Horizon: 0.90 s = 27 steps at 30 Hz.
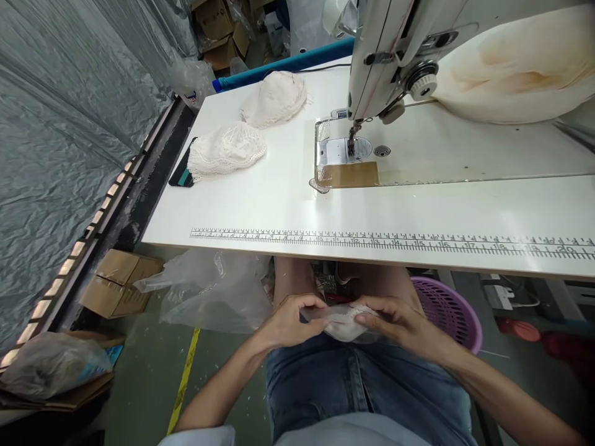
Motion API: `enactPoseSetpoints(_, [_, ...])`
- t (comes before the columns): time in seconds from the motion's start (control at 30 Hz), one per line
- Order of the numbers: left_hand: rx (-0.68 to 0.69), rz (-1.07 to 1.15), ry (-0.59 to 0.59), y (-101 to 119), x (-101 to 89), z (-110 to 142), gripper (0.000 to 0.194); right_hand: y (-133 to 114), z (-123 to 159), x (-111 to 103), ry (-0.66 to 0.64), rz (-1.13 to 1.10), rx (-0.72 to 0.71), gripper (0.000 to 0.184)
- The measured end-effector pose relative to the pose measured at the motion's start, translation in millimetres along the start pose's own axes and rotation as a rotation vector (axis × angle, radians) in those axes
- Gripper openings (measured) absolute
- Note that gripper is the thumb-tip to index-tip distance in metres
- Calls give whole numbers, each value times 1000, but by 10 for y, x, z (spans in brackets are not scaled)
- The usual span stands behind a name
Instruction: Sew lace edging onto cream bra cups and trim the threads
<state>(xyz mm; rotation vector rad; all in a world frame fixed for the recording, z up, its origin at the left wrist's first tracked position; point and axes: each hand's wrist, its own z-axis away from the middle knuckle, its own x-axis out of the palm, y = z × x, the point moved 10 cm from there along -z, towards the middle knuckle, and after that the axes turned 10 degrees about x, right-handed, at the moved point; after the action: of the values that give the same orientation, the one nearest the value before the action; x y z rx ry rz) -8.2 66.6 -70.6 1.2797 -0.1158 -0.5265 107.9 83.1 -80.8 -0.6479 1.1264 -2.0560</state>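
Observation:
Above my lap, in front of the table's edge, I hold a small white fabric piece (pixel 346 325) with a lacy, partly sheer edge. My left hand (pixel 295 319) pinches its left side between thumb and fingers. At its right side, the thumb and fingers of my right hand (pixel 395 322) close on the upper edge. Parts of the fabric are hidden behind my fingers. On the table lie a white lace-trimmed fabric piece (pixel 227 150), with a black and green bit at its left end, and a cream rounded fabric piece (pixel 276 99) behind it.
A sewing machine (pixel 381 68) stands on the white table (pixel 260 204), which has a printed ruler (pixel 372 240) along its front. A purple basket (pixel 449 313) is right of my legs. A clear plastic bag (pixel 214 291) hangs at the left, near a cardboard box (pixel 118 282).

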Motion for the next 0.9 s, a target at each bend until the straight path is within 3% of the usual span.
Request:
enactPoseSetpoints(0.13, [-44,197,-96,-5,68,28,17,71,17,10,-132,-113,71,32])
enactPoseSetpoints(0.27, [-32,348,-140,-48,150,22,23,200,-40,-23,-132,-184,107,29])
enactPoseSetpoints(0.47, [-93,312,-126,-168,228,17,28,348,-39,-12,-199,-196,180,33])
enactPoseSetpoints(0.7, [-104,314,-154,-90,243,43,26,205,-92,125,-234,-85,184,32])
enactPoseSetpoints(0.8, [-82,218,-211,-73,238,54,36,187,-99,138,-219,-66,176,33])
enactPoseSetpoints(0.9, [-23,124,-259,-61,239,52,29,202,-85,105,-196,-62,170,33])
